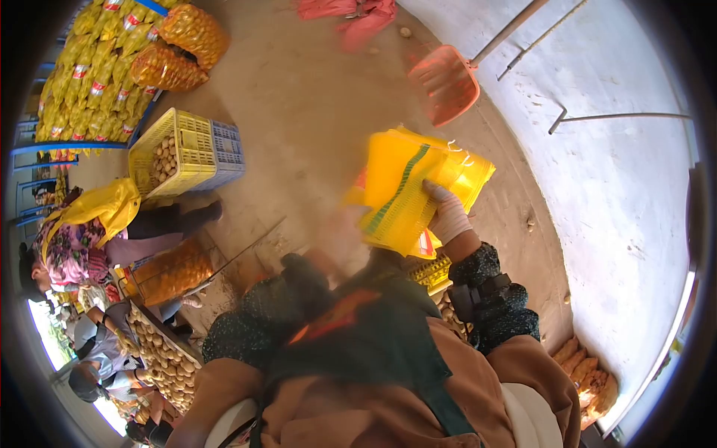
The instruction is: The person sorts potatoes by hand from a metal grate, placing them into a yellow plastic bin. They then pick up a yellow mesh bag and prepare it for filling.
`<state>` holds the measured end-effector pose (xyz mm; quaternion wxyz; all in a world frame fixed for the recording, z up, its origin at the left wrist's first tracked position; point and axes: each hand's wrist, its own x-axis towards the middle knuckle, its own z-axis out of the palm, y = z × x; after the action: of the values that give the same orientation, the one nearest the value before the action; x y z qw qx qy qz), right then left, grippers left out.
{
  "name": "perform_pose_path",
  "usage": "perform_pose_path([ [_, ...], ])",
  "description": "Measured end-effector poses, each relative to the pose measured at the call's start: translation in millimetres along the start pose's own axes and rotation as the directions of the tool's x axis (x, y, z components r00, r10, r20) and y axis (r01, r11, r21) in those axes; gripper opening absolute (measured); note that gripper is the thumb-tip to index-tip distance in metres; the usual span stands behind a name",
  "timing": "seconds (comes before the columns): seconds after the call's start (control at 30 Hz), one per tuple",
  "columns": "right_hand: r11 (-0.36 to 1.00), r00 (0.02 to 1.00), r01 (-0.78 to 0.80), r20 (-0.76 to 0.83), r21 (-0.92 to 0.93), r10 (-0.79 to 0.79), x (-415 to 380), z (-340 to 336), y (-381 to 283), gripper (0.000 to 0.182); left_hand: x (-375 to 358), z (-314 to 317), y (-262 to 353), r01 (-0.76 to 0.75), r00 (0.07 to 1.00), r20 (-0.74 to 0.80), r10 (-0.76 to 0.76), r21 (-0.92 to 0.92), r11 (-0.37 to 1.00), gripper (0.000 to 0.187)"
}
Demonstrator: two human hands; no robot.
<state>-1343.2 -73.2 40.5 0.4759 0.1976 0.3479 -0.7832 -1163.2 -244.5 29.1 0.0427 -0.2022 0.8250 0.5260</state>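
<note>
My right hand (449, 213), in a pale glove with the fingertips showing, grips a stack of flat yellow mesh bags (411, 187) by its right side. A green stripe crosses the top bag, and white strings stick out at its upper edge. My left hand (340, 231) is smeared by motion just left of the bags; its fingers cannot be made out. Below the bags, a yellow crate (431, 275) shows partly, with potatoes (450, 312) beside it, partly hidden by my right arm.
An orange shovel (448, 86) leans near the white wall (590, 172). At left are a yellow crate of potatoes (183, 153), stacked filled bags (89, 82) and a person in yellow (97, 216). More people work at a potato table (160, 355). Filled bags (586, 381) lie lower right.
</note>
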Motion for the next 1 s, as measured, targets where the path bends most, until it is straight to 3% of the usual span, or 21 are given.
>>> perform_pose_path([
  [0.03, 0.970, 0.994, 0.067, -0.066, -0.232, -0.085, 3.2, 7.9, 0.8, 0.039, -6.6, -20.1, 35.6, -0.024, 0.998, 0.055, 0.022, 0.022, 0.999, 0.027],
  [0.07, 0.950, 0.982, 0.137, -0.089, -0.281, -0.168, 11.0, 11.3, 1.1, 0.031, -9.4, -24.7, 36.6, -0.057, 0.995, 0.084, 0.052, 0.057, 0.997, 0.027],
  [0.17, 0.691, 0.933, 0.314, 0.076, -0.652, -0.352, 26.9, 23.6, 0.9, 0.028, -21.5, -22.3, 6.5, -0.175, 0.980, 0.132, 0.151, 0.192, 0.966, 0.028],
  [0.3, 0.605, 0.947, 0.295, 0.143, -0.740, -0.288, 56.5, 45.8, -8.9, 0.027, -52.1, -49.7, 19.2, 0.056, 0.992, 0.110, -0.063, 0.066, 0.996, 0.030],
  [0.33, 0.488, 0.928, 0.347, 0.218, -0.801, -0.302, 75.7, 34.0, -13.9, 0.024, -67.7, -68.4, 41.1, 0.169, 0.984, 0.042, -0.170, 0.030, 0.985, 0.031],
  [0.37, 0.440, 0.922, 0.349, 0.220, -0.827, -0.319, 90.8, 19.4, -20.5, 0.025, -79.6, -75.5, 28.0, 0.214, 0.977, 0.050, -0.208, -0.277, 0.937, 0.032],
  [0.4, 0.390, 0.914, 0.351, 0.222, -0.851, -0.338, 104.3, 4.8, -29.4, 0.026, -91.4, -82.6, 14.8, 0.235, 0.968, 0.058, -0.245, -0.556, 0.797, 0.034],
  [0.43, 0.339, 0.907, 0.347, 0.222, -0.875, -0.357, 111.8, -10.6, -41.9, 0.028, -101.2, -78.0, -43.3, 0.155, 0.981, 0.098, -0.170, -0.917, 0.367, 0.036],
  [0.47, -0.063, 0.884, 0.229, 0.235, -0.971, -0.405, 110.2, -28.5, -57.6, 0.031, -113.9, -81.0, -54.9, 0.041, 0.990, 0.012, -0.141, -0.978, 0.206, 0.036],
  [0.5, -0.448, 0.853, 0.062, 0.280, -0.892, -0.441, 110.7, -55.8, -76.7, 0.034, -124.0, -90.1, -48.6, -0.071, 0.991, -0.074, -0.112, -0.997, 0.034, 0.035],
  [0.53, -0.456, 0.894, -0.035, 0.177, -0.889, -0.413, 110.0, -83.0, -92.3, 0.037, -148.8, -99.6, -40.2, -0.200, 0.964, -0.237, -0.120, -0.944, 0.261, 0.034],
  [0.57, -0.457, 0.925, -0.156, 0.033, -0.876, -0.378, 106.8, -125.4, -118.6, 0.035, -172.2, -110.3, -37.0, -0.279, 0.936, -0.328, -0.131, -0.914, 0.294, 0.034],
  [0.63, -0.564, 0.867, -0.414, -0.121, -0.714, -0.483, 73.3, -107.2, -120.0, 0.036, -215.1, -134.0, -32.6, -0.421, 0.853, -0.500, -0.149, -0.828, 0.370, 0.035],
  [0.7, -0.613, 0.831, -0.416, -0.008, -0.671, -0.555, 67.1, -133.4, -115.0, 0.037, -250.7, -140.8, -56.3, -0.350, 0.754, -0.628, -0.192, -0.631, 0.692, 0.034],
  [0.77, -0.606, 0.810, -0.502, -0.091, -0.617, -0.579, 75.2, -128.7, -109.9, 0.039, -281.1, -147.4, -68.3, -0.058, 0.613, -0.765, -0.197, -0.292, 0.955, 0.034],
  [0.8, -0.639, 0.744, -0.551, 0.030, -0.537, -0.667, 77.6, -106.5, -93.6, 0.039, -293.6, -154.1, -61.6, -0.040, 0.586, -0.789, -0.185, -0.257, 0.966, 0.033],
  [0.83, -0.649, 0.662, -0.605, 0.161, -0.460, -0.732, 74.8, -86.6, -76.1, 0.039, -303.8, -157.2, -60.5, -0.451, 0.589, -0.792, -0.162, -0.489, 0.746, 0.033],
  [0.87, -0.752, 0.729, -0.442, 0.291, -0.489, -0.619, 70.3, -57.0, -58.7, 0.039, -314.0, -160.4, -59.3, -0.731, 0.592, -0.794, -0.139, -0.602, 0.322, 0.032],
  [0.93, -0.884, 0.753, -0.080, 0.553, -0.461, -0.357, 67.6, -3.9, -24.6, 0.038, -339.1, -156.1, -51.9, -0.557, 0.493, -0.845, -0.206, -0.489, 0.672, 0.032],
  [0.97, -0.769, 0.749, 0.233, 0.614, -0.595, -0.248, 86.6, -3.6, -0.2, 0.034, -349.7, -150.8, -50.9, -0.420, 0.435, -0.869, -0.234, -0.426, 0.801, 0.032],
  [1.0, -0.539, 0.791, 0.495, 0.610, -0.681, -0.043, 53.5, 52.7, 41.6, 0.029, -358.8, -145.3, -55.3, -0.632, 0.458, -0.867, -0.197, -0.474, 0.613, 0.032],
])
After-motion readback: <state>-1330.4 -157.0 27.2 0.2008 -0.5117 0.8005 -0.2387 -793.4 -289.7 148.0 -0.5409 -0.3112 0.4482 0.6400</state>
